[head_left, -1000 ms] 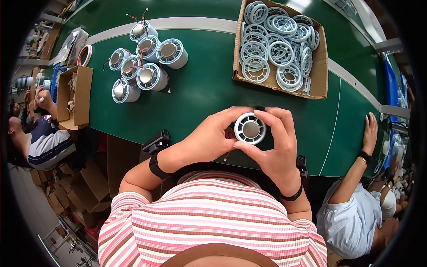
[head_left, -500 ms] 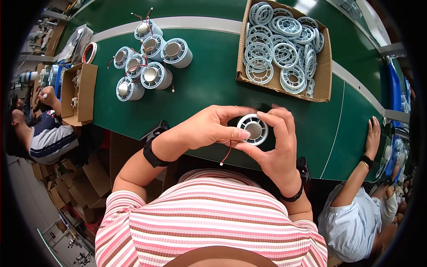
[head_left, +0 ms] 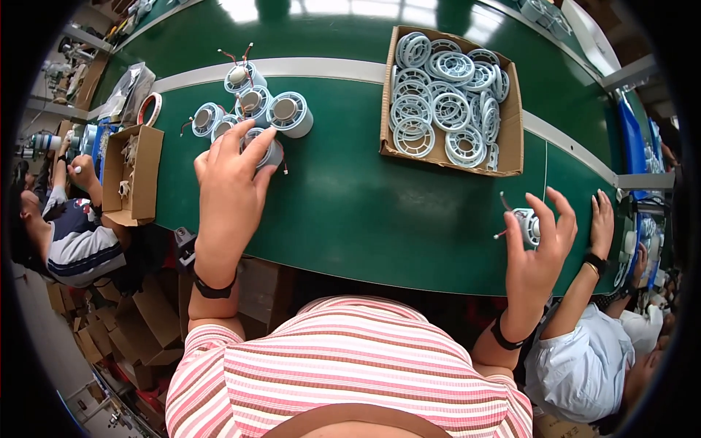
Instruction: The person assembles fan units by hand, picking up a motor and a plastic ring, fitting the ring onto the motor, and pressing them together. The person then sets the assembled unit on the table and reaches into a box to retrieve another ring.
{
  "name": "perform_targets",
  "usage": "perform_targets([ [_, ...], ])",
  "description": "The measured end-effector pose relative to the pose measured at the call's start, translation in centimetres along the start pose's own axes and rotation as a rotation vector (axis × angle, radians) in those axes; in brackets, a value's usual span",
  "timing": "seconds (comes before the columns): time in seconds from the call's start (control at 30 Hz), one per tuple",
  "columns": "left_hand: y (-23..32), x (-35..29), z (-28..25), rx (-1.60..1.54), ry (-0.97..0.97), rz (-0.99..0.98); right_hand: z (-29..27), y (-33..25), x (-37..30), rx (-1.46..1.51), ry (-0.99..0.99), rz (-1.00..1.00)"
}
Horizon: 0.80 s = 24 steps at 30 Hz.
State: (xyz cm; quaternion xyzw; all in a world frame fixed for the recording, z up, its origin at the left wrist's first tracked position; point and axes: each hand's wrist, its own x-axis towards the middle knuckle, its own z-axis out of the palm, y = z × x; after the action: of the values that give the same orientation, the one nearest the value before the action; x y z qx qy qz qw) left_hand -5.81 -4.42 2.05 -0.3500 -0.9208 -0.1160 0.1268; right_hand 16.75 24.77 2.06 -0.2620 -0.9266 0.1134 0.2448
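Observation:
At the left, my left hand [head_left: 230, 186] reaches over a cluster of pale blue cylinders with round metal tops and thin red wires. Its thumb and fingers curl around one cylinder [head_left: 274, 152], which the hand partly covers. Another pale blue cylinder [head_left: 524, 225] with a metal disc stands at the right, its wires trailing leftward. Around it, the thumb and fingers of my right hand [head_left: 539, 244] are spread apart. Next to my left hand stand more cylinders, among them one with a wide grey disc [head_left: 290, 114] and one at the back [head_left: 244, 77].
A cardboard box [head_left: 453, 166] full of pale blue spoked rings sits at the back right of the green table [head_left: 358, 212]. Another open cardboard box [head_left: 146, 175] stands at the left edge, near a tape roll [head_left: 150, 109]. A co-worker's hand [head_left: 602, 223] rests close to my right hand.
My hands have parted from the middle. The cylinder they held is now at the right by my right hand, while my left hand has moved to the cluster at the left.

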Motion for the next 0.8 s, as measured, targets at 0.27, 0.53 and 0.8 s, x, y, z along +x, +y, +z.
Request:
perform_targets([
  [0.27,-2.1,0.3,-0.6,0.075,-0.131,0.116,6.8,-3.0,10.7,0.191,-0.254,-0.422],
  [0.53,0.6,0.5,-2.0,-0.161,-0.293,0.256,10.3,-5.3,12.5,0.060,-0.452,-0.320],
  [0.8,4.4,-2.0,1.6,-0.483,-0.262,0.366,2.2,-5.6,7.3,0.595,-0.062,-0.365],
])
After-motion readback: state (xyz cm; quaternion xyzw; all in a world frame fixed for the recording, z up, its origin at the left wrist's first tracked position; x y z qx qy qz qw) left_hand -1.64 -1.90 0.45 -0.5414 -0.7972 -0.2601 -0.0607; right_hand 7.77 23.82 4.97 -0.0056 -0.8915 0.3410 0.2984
